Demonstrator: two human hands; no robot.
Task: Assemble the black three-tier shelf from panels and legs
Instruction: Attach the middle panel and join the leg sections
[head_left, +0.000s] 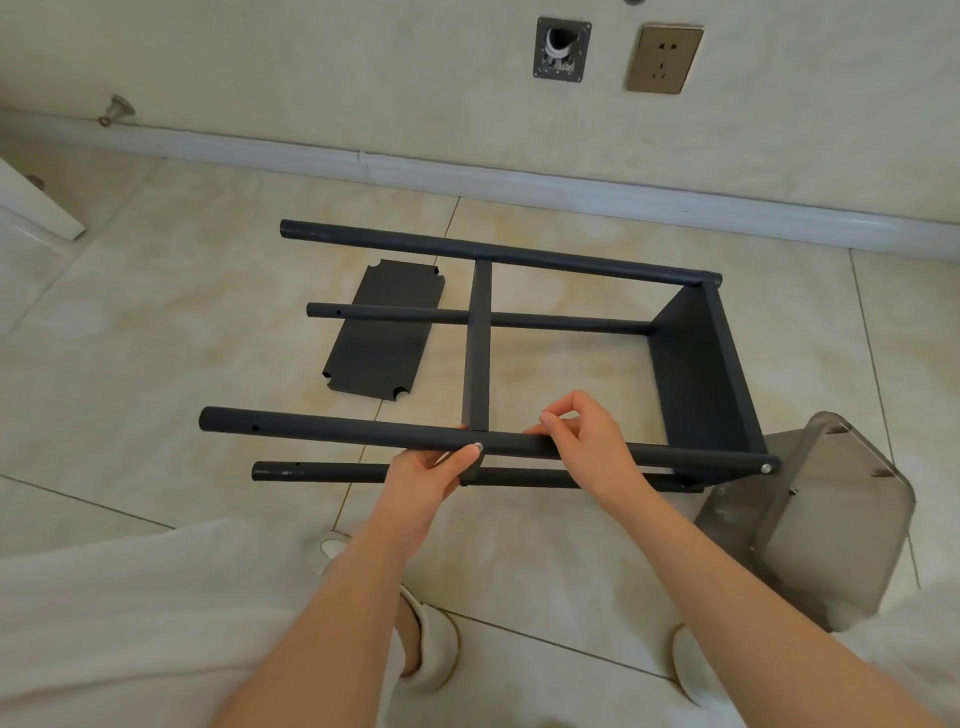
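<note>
The black shelf frame lies on its side on the tiled floor, its legs running left to right. An end panel (696, 374) sits at the right and a middle panel (478, 343) stands edge-on across the legs. My left hand (426, 478) pinches a small silver screw (478, 447) on the near upper leg (322, 428), right at the middle panel. My right hand (582, 441) grips that same leg just to the right. A loose black panel (384, 332) with notched corners lies flat on the floor behind.
A translucent grey plastic stool (810, 509) lies tipped against the frame's right end. The wall with a skirting board (467, 176) and a socket (665, 57) runs behind. A white door corner (41, 208) is at far left. My slippered feet (431, 644) are below.
</note>
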